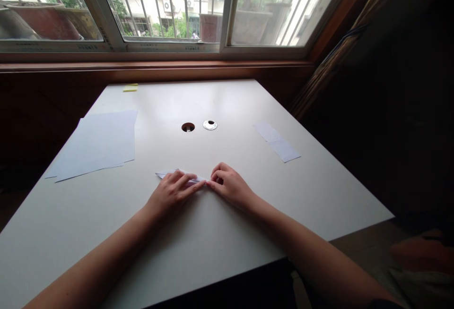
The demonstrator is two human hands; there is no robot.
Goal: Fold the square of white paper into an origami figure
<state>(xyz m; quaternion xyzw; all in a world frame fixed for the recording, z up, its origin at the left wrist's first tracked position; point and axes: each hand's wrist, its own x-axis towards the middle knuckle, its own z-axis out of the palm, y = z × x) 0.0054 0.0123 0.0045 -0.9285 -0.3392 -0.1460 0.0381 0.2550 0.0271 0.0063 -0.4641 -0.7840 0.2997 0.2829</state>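
Note:
A folded piece of white paper (161,175) lies near the middle of the white table, narrow and pointed at its left end. My left hand (175,186) rests over it, fingers bent across the top and thumb stretched along its near edge, pressing it down. At the paper's right end my right hand (227,182) is closed, thumb and forefinger pinching the tip, with the other fingers curled. The two thumbs almost meet there. Much of the paper is hidden under my left hand.
Overlapping white sheets (102,141) lie on the left of the table (227,261). A yellow sticky pad (130,87) sits at the far left edge. Beyond my hands are a round cable hole (187,127) and its metal cover (210,124). A creased paper strip (278,141) lies to the right.

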